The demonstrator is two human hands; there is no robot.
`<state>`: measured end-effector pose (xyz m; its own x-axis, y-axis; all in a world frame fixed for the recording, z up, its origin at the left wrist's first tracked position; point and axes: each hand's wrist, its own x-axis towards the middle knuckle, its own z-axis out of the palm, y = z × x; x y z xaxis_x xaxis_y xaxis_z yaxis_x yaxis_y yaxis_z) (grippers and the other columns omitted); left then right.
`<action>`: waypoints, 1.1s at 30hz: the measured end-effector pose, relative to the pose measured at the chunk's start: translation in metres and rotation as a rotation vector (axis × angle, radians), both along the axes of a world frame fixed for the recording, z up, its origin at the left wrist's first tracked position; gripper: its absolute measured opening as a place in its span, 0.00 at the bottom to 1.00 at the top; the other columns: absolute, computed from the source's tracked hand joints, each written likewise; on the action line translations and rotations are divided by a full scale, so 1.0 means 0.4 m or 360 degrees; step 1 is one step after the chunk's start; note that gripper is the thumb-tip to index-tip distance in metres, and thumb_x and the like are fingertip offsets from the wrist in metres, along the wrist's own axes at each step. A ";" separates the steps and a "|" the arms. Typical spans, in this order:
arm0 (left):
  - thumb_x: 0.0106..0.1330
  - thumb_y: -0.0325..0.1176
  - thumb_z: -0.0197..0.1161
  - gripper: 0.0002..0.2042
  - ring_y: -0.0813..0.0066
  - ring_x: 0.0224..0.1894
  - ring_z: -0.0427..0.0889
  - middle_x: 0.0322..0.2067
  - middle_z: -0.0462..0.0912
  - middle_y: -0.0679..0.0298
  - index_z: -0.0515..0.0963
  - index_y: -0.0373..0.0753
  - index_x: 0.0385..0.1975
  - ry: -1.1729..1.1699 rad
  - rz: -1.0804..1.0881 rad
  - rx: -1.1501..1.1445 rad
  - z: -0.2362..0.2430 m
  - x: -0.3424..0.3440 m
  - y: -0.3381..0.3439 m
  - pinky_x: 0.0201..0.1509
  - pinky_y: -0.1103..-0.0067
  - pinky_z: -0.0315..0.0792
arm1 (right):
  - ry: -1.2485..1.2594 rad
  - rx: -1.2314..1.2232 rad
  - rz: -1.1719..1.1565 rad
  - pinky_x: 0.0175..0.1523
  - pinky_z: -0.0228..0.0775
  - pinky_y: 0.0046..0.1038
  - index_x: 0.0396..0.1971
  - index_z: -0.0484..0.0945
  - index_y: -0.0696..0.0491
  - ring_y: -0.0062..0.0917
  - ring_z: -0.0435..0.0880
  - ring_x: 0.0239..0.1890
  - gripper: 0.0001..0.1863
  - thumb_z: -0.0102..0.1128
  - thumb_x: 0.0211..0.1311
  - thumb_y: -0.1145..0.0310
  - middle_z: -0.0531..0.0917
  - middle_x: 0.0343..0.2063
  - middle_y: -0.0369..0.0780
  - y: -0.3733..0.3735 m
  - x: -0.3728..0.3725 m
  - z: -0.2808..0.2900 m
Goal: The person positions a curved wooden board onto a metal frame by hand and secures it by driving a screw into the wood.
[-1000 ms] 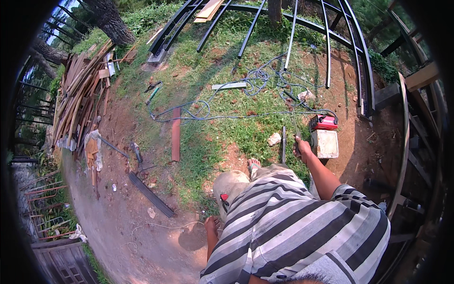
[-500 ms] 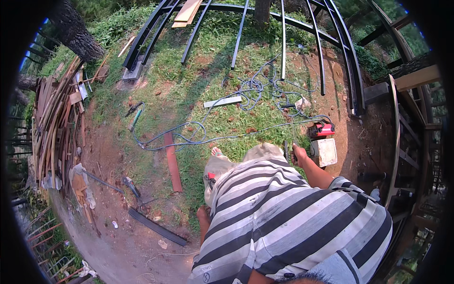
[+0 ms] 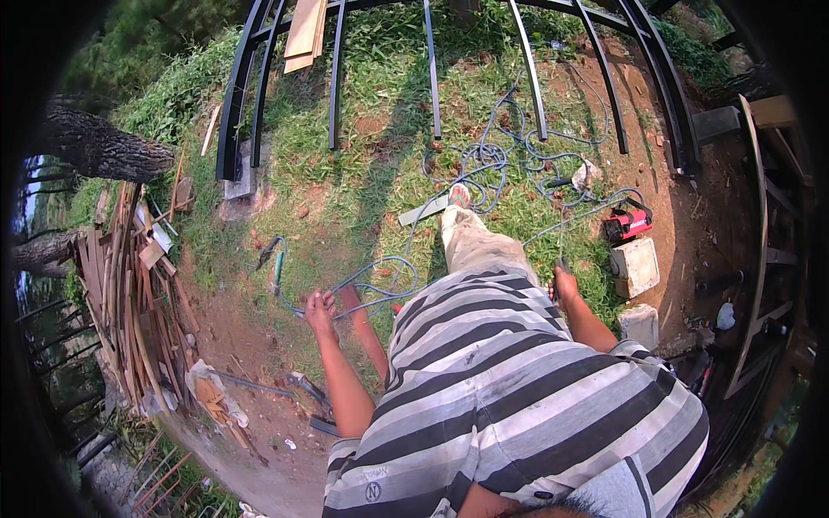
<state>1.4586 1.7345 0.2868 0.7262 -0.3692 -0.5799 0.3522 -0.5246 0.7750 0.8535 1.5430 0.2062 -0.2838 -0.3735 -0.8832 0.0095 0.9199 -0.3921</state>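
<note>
At the far left, a rough tree trunk leans in above a heap of weathered wooden slats. Just right of the heap's lower end lies a crumpled sheet of pale plastic with brown scraps on it. Next comes a teal-handled holder on the ground, joined to a long blue cable.

The left hand is held out over the dirt, its fingers released and loosely curled; it overlaps part of the cable in view, and whether they touch cannot be told. A reddish-brown board lies just to its right, partly covered by the striped shirt.

In the middle, one foot rests beside a pale flat bar, near the cable's tangled coils, with a black steel frame beyond. Right of this, the right hand has its fingers grasping a slim rod-like tool, which points forward over the grass. Farther right, a red-and-black welding machine sits just beyond an off-white block; a second pale block lies nearer the person.
</note>
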 end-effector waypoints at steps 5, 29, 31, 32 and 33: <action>0.75 0.38 0.55 0.17 0.76 0.42 0.82 0.45 0.85 0.60 0.74 0.39 0.58 0.0134 -0.0289 0.0354 -0.062 -0.046 -0.273 0.43 0.76 0.74 | 0.0067 0.0062 -0.0055 0.17 0.64 0.32 0.31 0.73 0.54 0.26 0.70 0.12 0.15 0.53 0.65 0.57 0.72 0.14 0.38 -0.251 0.098 -0.062; 0.69 0.37 0.59 0.18 0.57 0.47 0.85 0.43 0.86 0.51 0.77 0.39 0.56 -0.0405 -0.1916 0.0507 -0.480 0.399 -1.755 0.51 0.67 0.76 | 0.1060 -0.0061 0.0130 0.27 0.68 0.32 0.31 0.80 0.56 0.24 0.75 0.19 0.22 0.60 0.66 0.49 0.78 0.18 0.39 -0.944 0.637 -0.094; 0.67 0.37 0.59 0.20 0.50 0.50 0.84 0.47 0.85 0.47 0.76 0.41 0.58 -0.0440 -0.2149 0.0732 -0.552 0.404 -1.815 0.54 0.63 0.75 | 0.1199 -0.0077 0.0332 0.34 0.70 0.34 0.29 0.82 0.58 0.26 0.77 0.23 0.25 0.61 0.66 0.46 0.79 0.19 0.40 -1.000 0.668 -0.135; 0.67 0.38 0.59 0.20 0.49 0.51 0.83 0.48 0.84 0.48 0.75 0.40 0.58 -0.0404 -0.2247 0.0760 -0.582 0.397 -1.840 0.55 0.61 0.75 | 0.1147 0.0004 0.0317 0.37 0.71 0.34 0.29 0.83 0.59 0.27 0.78 0.25 0.26 0.61 0.66 0.46 0.80 0.20 0.40 -1.039 0.683 -0.128; 0.67 0.38 0.58 0.21 0.47 0.51 0.82 0.49 0.83 0.49 0.75 0.39 0.58 -0.0368 -0.2340 0.0787 -0.603 0.385 -1.847 0.56 0.59 0.74 | 0.1207 0.0110 0.0422 0.35 0.70 0.35 0.28 0.82 0.59 0.26 0.76 0.23 0.27 0.61 0.66 0.46 0.77 0.17 0.39 -1.061 0.657 -0.165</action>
